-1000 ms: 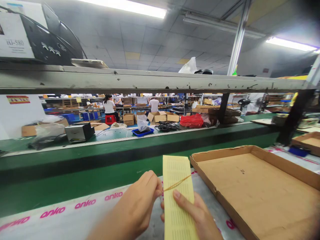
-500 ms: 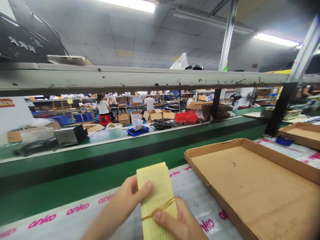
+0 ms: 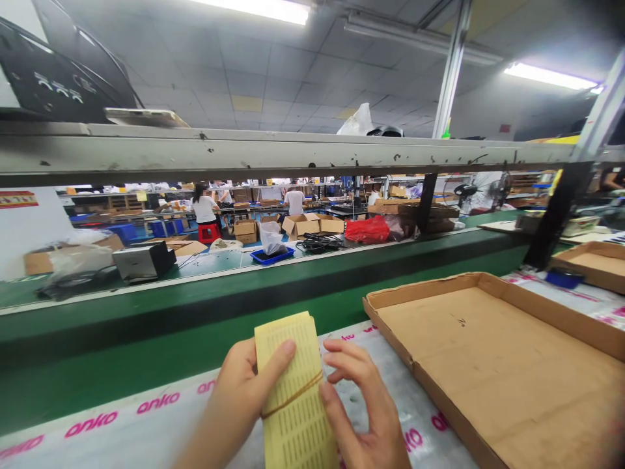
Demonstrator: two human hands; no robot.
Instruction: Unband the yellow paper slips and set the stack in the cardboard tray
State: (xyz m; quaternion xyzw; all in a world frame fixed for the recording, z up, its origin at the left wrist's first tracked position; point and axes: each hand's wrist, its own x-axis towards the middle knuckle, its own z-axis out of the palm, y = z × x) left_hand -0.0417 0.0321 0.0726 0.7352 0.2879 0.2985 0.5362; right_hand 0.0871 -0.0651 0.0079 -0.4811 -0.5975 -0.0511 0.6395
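1. We find a film-covered bench [image 3: 122,430] before a green belt [image 3: 195,312]; tray [image 3: 488,365] at right
2. Yellow stack [image 3: 293,384], rubber-banded and printed in rows, held above the bench: left hand [image 3: 239,397] grasps it, right hand [image 3: 366,417] loose-fingered, touching its edge

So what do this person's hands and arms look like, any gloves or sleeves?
Bare throughout. The left hand and right hand wear no gloves or visible rings. The left forearm shows no sleeve or watch on the stretch in view; the right arm is out of frame.
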